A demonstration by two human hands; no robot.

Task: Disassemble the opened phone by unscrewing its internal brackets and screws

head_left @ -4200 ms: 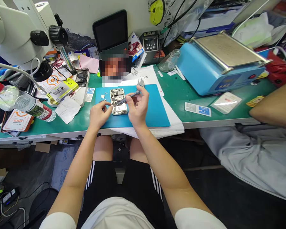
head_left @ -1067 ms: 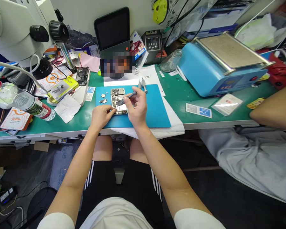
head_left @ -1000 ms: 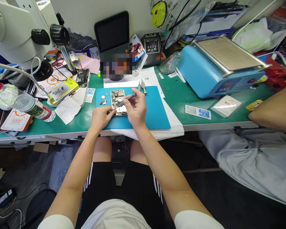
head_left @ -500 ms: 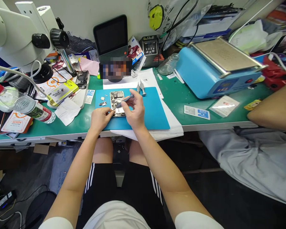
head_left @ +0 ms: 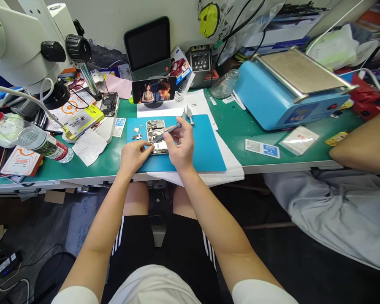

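Note:
An opened phone [head_left: 156,127] lies on a blue mat [head_left: 205,147], its inner parts showing. My left hand [head_left: 135,157] is closed at the phone's lower left edge, thumb and index finger pinched there. Whether a small part is between those fingertips cannot be made out. In my right hand [head_left: 182,145] is a slim grey screwdriver [head_left: 164,134], slanting down to the left with its tip over the phone's middle. Two more grey screwdrivers [head_left: 189,116] are by the mat's top edge. Small metal parts [head_left: 137,137] lie left of the phone.
A propped phone [head_left: 153,90] plays video behind the mat. Left are a microscope [head_left: 28,46], a plastic bottle [head_left: 47,145] and boxes. A blue heating-plate machine [head_left: 266,101] stands right, beside another person's arm [head_left: 364,143]. White paper [head_left: 231,169] sticks out beneath the mat.
My right hand has shifted slightly right, and the screwdriver in it lies at a slightly flatter slant. My left hand stays at the phone's edge.

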